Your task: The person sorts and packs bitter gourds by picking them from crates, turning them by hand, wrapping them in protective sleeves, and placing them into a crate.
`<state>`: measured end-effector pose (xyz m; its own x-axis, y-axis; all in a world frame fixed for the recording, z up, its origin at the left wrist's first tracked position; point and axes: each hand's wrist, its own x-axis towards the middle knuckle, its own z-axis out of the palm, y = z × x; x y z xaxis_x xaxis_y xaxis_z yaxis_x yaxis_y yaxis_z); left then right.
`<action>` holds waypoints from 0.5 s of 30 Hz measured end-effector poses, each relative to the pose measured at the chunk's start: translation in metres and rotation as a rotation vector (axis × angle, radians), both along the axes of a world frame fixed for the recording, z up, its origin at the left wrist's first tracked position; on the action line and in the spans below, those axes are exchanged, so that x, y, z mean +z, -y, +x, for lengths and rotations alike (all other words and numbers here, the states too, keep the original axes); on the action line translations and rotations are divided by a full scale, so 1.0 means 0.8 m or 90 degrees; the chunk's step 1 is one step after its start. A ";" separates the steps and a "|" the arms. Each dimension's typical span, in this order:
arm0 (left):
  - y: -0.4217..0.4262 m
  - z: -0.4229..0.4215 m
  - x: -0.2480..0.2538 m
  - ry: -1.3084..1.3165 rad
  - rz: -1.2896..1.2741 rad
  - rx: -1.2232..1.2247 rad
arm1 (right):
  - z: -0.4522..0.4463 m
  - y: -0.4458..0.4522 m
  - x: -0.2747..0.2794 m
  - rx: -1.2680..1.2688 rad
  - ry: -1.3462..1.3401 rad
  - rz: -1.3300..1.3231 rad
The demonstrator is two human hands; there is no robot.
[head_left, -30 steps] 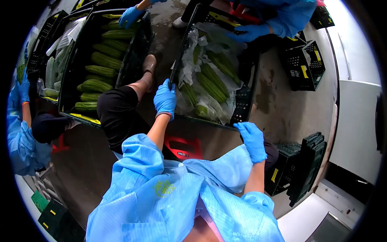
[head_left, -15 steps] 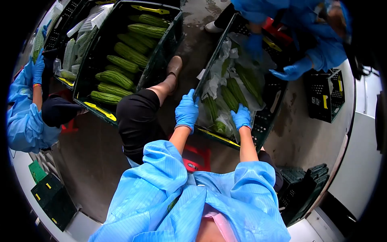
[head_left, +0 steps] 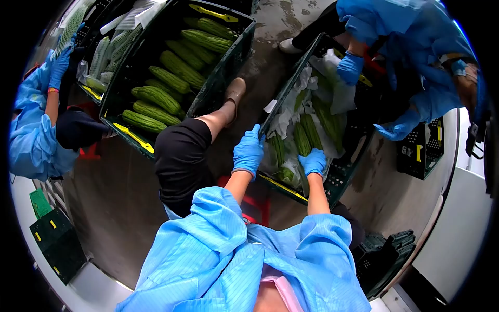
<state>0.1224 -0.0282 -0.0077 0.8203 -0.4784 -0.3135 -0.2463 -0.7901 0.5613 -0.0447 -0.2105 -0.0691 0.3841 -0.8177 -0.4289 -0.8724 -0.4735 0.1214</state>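
Observation:
My left hand (head_left: 248,151), in a blue glove, is closed on the left rim of a dark green crate (head_left: 287,89). Inside it lie several long ridged green bitter gourds (head_left: 327,122) among white, crumpled plastic wrap (head_left: 283,110). My right hand (head_left: 313,162), gloved too, reaches over the near side of this crate. Its fingers are closed around the near end of one bitter gourd (head_left: 301,139); the fingertips are partly hidden. At the far end, a co-worker's gloved hand (head_left: 351,67) touches the wrap, while that person's other hand (head_left: 397,126) is held apart beside the crate.
Left of my leg stands a large crate (head_left: 221,73) of bitter gourds. Another co-worker (head_left: 41,135) at far left holds a netted item (head_left: 70,28). A perforated crate (head_left: 420,151) stands on the right, with stacked crates (head_left: 392,255) behind me. A red stool (head_left: 257,208) is beneath me.
The view has shifted, moving the scene right and slightly down. The co-worker's hand at the far end has pulled some wrap a little to the right. My hands keep their places.

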 end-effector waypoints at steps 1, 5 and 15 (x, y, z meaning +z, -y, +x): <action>0.000 -0.001 0.001 0.010 -0.005 -0.007 | -0.004 -0.001 0.001 -0.026 0.040 0.030; -0.005 0.009 0.013 0.019 -0.003 -0.020 | -0.028 -0.002 -0.026 0.024 0.295 0.073; 0.002 -0.011 -0.035 0.148 -0.064 -0.004 | -0.047 0.072 -0.012 0.057 0.105 0.030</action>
